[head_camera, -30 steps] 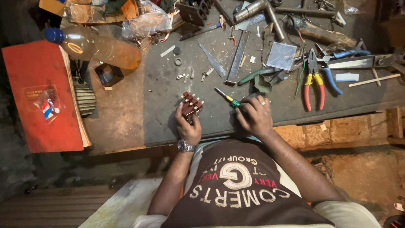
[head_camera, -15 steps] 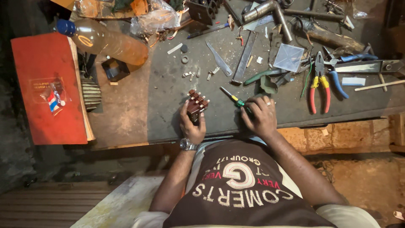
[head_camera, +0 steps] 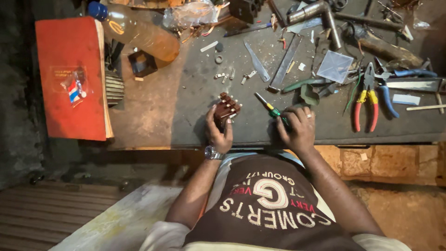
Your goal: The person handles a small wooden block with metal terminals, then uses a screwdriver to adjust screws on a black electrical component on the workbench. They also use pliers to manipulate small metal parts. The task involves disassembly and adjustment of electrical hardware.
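Observation:
My left hand (head_camera: 218,130), with a watch on its wrist, holds a small dark brown block with pale metal tabs (head_camera: 226,108) just above the dark workbench (head_camera: 195,121). My right hand (head_camera: 297,128) grips a small screwdriver with a green and yellow handle (head_camera: 268,105). Its dark shaft points up and left, with the tip a short way right of the block and apart from it. Both hands sit near the bench's front edge.
Red and yellow pliers (head_camera: 365,100), blue-handled pliers (head_camera: 395,81), metal strips (head_camera: 284,65), a pipe fitting (head_camera: 320,14) and several small screws (head_camera: 232,75) litter the bench. A plastic bottle (head_camera: 139,35), a red book (head_camera: 72,76) and a black square part (head_camera: 141,62) lie left.
The view has shifted slightly. Both hands stay in nearly the same place, holding the block and the screwdriver as before.

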A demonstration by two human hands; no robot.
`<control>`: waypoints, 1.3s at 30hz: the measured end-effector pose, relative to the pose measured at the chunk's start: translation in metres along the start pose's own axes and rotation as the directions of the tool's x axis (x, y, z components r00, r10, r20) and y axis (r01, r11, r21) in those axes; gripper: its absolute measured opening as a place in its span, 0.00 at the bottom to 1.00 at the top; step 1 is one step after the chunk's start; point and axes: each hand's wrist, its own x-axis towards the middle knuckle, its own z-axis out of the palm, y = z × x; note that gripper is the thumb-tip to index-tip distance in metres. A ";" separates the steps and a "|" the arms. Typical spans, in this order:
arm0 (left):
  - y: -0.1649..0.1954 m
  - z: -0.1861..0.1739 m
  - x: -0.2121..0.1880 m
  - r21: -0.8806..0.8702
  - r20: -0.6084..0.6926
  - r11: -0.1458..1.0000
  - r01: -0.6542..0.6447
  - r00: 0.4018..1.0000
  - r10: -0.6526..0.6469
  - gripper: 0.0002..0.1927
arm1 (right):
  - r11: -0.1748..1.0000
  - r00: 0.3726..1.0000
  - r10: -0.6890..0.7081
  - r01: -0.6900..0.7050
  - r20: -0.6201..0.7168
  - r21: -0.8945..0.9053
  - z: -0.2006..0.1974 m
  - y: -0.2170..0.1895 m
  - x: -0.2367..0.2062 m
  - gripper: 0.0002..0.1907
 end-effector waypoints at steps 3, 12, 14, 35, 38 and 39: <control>0.003 0.002 0.000 -0.091 0.015 0.995 0.047 0.999 -0.046 0.33 | 1.000 1.000 0.004 -0.004 0.005 -0.004 0.000 0.002 -0.002 0.08; 0.004 0.003 0.001 -0.040 -0.056 0.999 -0.031 0.998 0.029 0.35 | 1.000 1.000 -0.003 0.003 0.012 -0.014 0.000 0.004 -0.003 0.09; 0.006 0.004 0.002 0.020 -0.095 0.998 -0.058 0.994 0.060 0.36 | 1.000 1.000 -0.006 0.006 0.010 -0.012 -0.002 0.004 -0.003 0.09; 0.057 0.030 0.224 0.038 -0.303 0.982 -0.186 0.934 0.189 0.77 | 1.000 1.000 -0.019 0.019 -0.008 0.011 -0.009 0.006 -0.001 0.09; 0.054 0.033 0.236 0.094 -0.350 0.968 -0.235 0.902 0.253 0.74 | 0.999 1.000 -0.016 0.017 -0.015 0.027 -0.009 0.006 -0.001 0.09; 0.052 0.034 0.239 0.069 -0.360 0.969 -0.238 0.900 0.247 0.72 | 1.000 1.000 -0.015 0.016 -0.009 0.024 -0.009 0.006 -0.001 0.09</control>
